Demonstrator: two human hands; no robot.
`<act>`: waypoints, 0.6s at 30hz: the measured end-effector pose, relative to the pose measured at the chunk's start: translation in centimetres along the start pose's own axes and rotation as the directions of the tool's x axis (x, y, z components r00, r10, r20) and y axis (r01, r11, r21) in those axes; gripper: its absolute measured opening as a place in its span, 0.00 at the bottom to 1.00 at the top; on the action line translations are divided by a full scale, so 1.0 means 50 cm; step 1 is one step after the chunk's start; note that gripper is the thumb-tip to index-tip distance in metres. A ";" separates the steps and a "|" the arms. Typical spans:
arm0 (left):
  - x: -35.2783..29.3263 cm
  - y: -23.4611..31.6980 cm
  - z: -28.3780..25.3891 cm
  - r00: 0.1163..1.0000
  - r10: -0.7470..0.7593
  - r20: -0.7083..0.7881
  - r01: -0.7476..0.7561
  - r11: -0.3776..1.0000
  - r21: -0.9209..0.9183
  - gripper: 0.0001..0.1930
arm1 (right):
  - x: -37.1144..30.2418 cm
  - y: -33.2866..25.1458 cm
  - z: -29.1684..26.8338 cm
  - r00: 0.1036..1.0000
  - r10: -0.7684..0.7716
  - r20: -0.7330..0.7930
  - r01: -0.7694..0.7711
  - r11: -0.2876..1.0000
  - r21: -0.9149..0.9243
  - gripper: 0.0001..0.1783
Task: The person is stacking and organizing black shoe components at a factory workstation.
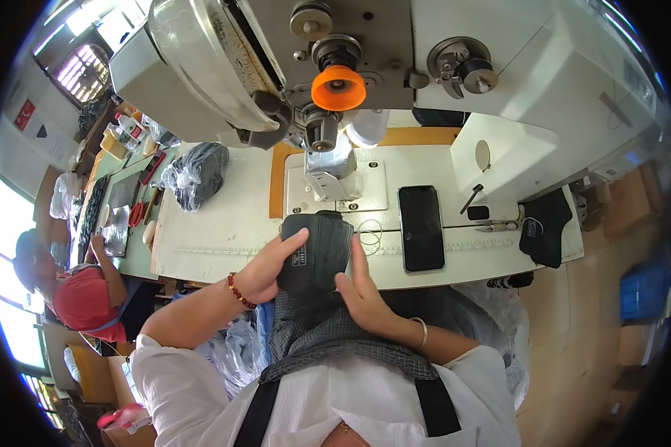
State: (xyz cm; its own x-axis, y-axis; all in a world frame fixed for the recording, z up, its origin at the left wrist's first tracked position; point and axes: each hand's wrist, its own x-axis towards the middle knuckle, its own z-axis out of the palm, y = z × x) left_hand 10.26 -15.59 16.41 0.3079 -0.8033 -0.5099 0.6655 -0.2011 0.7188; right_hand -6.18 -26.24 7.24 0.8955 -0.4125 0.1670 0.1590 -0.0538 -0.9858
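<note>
Dark-grey stack of thin rounded pieces (322,257): left fingers (295,241) pinching it, right fingers (359,259) straight beside right edge; squaring likely; next calls for even pressure.

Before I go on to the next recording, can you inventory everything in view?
worktable: 1, off-white, centre
sewing machine: 1, off-white and grey, across the top
cup-shaped part: 1, orange, on the sewing machine
ruler strip: 1, pale, along the worktable
stack of flat pieces: 1, dark grey, at the worktable's near edge
phone: 1, black, right of the stack
snips: 1, metallic, worktable's right
cloth piece: 1, black, worktable's right end
wrapped bundle: 1, dark, worktable's left
scissors: 1, red-handled, on the side bench
person: 1, red top, far left
container: 1, blue, far right
other small items: uncountable, mixed, far left
left hand: 1, bare, gripping the stack's left side
right hand: 1, bare, fingers extended at the stack's right edge
</note>
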 end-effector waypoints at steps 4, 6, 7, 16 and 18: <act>0.024 0.015 0.036 0.996 -0.070 -0.059 0.076 0.992 0.104 0.20 | 0.025 0.010 0.039 0.999 0.000 -0.049 -0.006 0.992 -0.128 0.45; 0.031 0.014 0.043 0.991 -0.094 -0.095 0.106 0.986 0.127 0.19 | 0.026 0.012 0.041 0.997 0.003 -0.083 -0.012 0.993 -0.116 0.45; 0.033 0.011 0.046 0.991 -0.099 -0.092 0.109 0.988 0.109 0.18 | 0.020 0.017 0.037 0.996 0.006 -0.086 -0.015 0.995 -0.096 0.45; 0.040 -0.005 0.022 0.987 -0.148 -0.061 0.143 0.987 -0.072 0.20 | 0.033 0.026 0.043 0.997 0.003 -0.074 0.003 0.997 0.072 0.44; 0.028 -0.005 0.000 0.991 -0.129 -0.040 0.122 0.982 -0.145 0.20 | 0.037 0.020 0.056 0.998 -0.035 -0.052 0.035 0.999 -0.010 0.43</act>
State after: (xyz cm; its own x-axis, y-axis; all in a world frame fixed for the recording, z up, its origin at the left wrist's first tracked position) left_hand 10.52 -16.69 15.51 0.2462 -0.7478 -0.6165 0.7897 -0.2141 0.5750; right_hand -3.22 -24.51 6.64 0.8665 -0.4571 0.2005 0.1860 -0.0770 -0.9795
